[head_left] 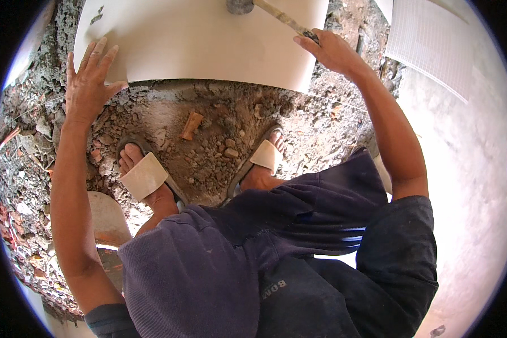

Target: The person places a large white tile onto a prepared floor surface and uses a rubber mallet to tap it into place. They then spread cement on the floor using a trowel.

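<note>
A large cream tile point(208, 50) lies across the top of the view. My left hand point(89, 79) rests with spread fingers on its left edge, near the lower left corner. My right hand point(335, 52) is closed around the handle of a mallet point(281, 18). The mallet's dark, round head point(240, 5) is over the tile's far middle, partly cut off by the picture's top edge. I cannot tell whether it touches the surface.
Rubble and loose soil point(208, 152) lie around my sandalled feet, with a broken brick piece point(191, 125) between them. A string point(343, 103) runs past the tile's near edge. At the right are a ribbed white panel point(428, 48) and a pale smooth surface point(462, 169).
</note>
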`<move>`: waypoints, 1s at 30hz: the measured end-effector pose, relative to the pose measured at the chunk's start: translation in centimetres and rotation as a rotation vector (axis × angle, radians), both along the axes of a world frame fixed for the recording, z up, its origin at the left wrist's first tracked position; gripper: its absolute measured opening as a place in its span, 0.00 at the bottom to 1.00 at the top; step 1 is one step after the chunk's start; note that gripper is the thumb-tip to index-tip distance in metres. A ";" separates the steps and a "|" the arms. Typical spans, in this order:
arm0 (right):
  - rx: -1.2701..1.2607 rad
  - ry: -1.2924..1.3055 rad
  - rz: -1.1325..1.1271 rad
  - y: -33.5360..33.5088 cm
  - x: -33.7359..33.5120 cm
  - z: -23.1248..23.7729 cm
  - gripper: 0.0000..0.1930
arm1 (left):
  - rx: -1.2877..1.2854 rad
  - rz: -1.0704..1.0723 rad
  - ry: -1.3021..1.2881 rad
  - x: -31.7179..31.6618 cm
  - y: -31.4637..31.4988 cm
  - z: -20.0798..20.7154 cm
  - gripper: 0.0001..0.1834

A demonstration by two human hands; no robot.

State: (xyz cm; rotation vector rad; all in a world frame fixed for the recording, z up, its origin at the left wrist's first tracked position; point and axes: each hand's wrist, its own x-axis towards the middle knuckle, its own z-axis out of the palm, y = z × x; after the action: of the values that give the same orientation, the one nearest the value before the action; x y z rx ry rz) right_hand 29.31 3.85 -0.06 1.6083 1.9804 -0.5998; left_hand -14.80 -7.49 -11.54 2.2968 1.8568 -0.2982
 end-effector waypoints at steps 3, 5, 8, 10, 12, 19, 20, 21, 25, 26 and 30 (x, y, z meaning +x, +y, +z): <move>0.032 0.032 -0.004 -0.4 0.5 -0.5 0.38 | 0.040 -0.009 -0.040 0.0 0.1 -0.2 0.44; 0.051 0.059 0.002 -0.5 0.6 -0.7 0.38 | 0.030 -0.004 -0.024 0.1 0.1 -0.3 0.44; 0.029 0.052 -0.005 -0.5 0.4 -0.7 0.37 | -0.017 0.020 0.052 0.4 0.0 -0.3 0.45; -0.018 0.012 -0.043 -0.4 0.1 -0.6 0.37 | 0.010 0.013 0.065 0.7 0.0 -0.2 0.46; -0.008 0.033 -0.037 -0.5 0.0 -0.6 0.38 | -0.001 0.019 0.059 0.8 0.1 -0.2 0.46; 0.008 0.102 0.033 -0.6 1.6 -1.6 0.36 | 0.030 -0.017 0.106 0.5 0.0 -0.6 0.49; -0.023 0.020 -0.016 -0.6 1.8 -1.8 0.35 | 0.011 0.000 -0.052 0.5 -0.3 -0.5 0.49; -0.028 0.028 -0.020 -0.6 1.7 -2.1 0.34 | 0.013 0.049 -0.166 0.5 -0.5 -0.2 0.49; -0.003 0.192 -0.060 -1.2 1.7 -2.6 0.25 | -0.187 0.085 0.058 0.8 0.0 1.0 0.51; 0.002 0.211 -0.093 -1.4 1.8 -2.9 0.25 | -0.268 0.048 0.015 0.7 0.2 1.2 0.48; -0.021 0.269 -0.178 -2.3 2.0 -3.8 0.30 | -0.161 0.258 -0.131 -0.8 -0.7 1.1 0.43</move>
State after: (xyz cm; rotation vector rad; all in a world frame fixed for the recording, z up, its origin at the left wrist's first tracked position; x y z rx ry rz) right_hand 31.27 1.52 -3.87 1.7821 2.0198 -0.9467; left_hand -15.57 -8.19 -10.42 1.9005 1.9557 -0.2436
